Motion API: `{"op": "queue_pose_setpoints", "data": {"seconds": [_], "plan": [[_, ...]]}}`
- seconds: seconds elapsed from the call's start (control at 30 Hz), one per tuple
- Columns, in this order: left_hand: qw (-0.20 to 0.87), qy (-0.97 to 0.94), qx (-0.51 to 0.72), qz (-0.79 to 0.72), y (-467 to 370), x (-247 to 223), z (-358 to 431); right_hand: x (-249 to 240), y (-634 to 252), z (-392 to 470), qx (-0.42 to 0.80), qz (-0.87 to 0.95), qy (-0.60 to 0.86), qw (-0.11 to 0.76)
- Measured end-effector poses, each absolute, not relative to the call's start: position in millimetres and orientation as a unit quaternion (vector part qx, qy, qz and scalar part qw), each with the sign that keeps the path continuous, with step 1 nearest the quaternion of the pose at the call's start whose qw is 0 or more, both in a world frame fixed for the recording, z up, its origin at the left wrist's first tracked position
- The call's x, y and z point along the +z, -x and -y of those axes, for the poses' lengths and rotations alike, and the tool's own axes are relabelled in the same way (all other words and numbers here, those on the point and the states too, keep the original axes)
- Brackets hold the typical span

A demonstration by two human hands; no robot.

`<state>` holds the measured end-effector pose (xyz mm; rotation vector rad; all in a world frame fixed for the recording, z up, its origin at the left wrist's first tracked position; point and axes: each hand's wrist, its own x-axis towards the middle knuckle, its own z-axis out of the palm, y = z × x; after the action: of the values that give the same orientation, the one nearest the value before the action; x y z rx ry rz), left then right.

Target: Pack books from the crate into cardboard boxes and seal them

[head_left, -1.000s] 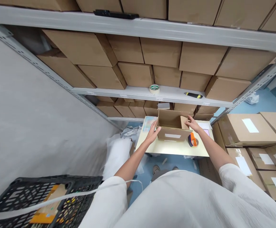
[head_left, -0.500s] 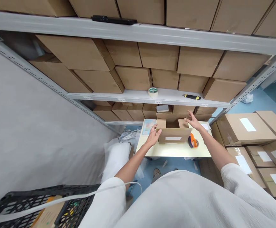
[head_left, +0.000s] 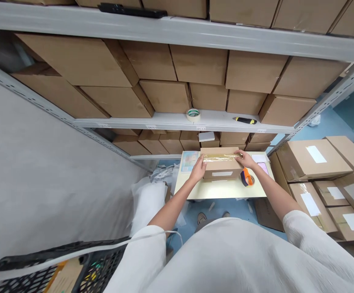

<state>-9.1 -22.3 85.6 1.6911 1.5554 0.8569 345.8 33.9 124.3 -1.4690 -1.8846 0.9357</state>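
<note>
The box (head_left: 221, 166) sits on the table (head_left: 222, 191). At its left end, the left hand (head_left: 198, 168) lies with fingers spread; at its right end, the right hand (head_left: 244, 158) curls fingers over the edge. Nearest its right front corner is the tape dispenser (head_left: 246, 177).

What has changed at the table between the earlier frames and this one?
The box, open before, now has its top closed, with shiny tape across it. The right hand, off the box half a second ago, has come back to its right end. The left hand stays at its left end; the orange tool stays beside the box.
</note>
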Motion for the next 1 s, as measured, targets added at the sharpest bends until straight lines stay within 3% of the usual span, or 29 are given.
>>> {"op": "queue_pose_setpoints", "data": {"seconds": [0.27,0.73,1.0], "plan": [[0.37,-0.648,0.315,-0.586,-0.6,91.3,6.8,114.0,-348.9,-29.8,0.341,0.679,0.558,0.334],[0.392,-0.658,0.279,-0.58,14.6,88.1,24.1,120.5,-351.4,-4.1,0.383,0.652,0.588,0.288],[0.368,-0.675,0.295,-0.567,7.0,76.0,11.2,110.2,-343.3,-15.3,0.332,0.668,0.568,0.348]]}}
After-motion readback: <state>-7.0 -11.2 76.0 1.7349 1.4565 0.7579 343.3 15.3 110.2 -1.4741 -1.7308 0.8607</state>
